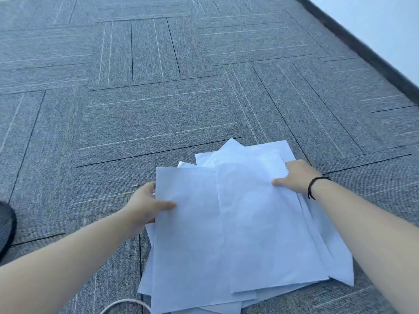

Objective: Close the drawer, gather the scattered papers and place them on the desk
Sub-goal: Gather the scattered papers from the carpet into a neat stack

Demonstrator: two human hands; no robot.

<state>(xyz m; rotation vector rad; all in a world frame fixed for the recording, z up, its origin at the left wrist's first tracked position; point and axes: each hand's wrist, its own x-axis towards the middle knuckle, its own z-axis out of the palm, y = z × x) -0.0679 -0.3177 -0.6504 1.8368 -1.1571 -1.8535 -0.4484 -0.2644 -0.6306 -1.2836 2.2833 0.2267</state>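
A loose stack of several white papers (244, 223) lies fanned out over the grey carpet in the lower middle of the head view. My left hand (145, 205) grips the stack's left edge, thumb on the top sheet and fingers underneath. My right hand (294, 176), with a black band on its wrist, holds the stack's far right edge, thumb pressed on top. No drawer and no desk are in view.
Grey carpet tiles (158, 98) with line patterns cover the floor. A dark skirting strip (367, 51) and a white wall (385, 19) run along the upper right. A dark rounded object (5, 230) sits at the left edge, and a shoe tip (122, 308) shows at the bottom.
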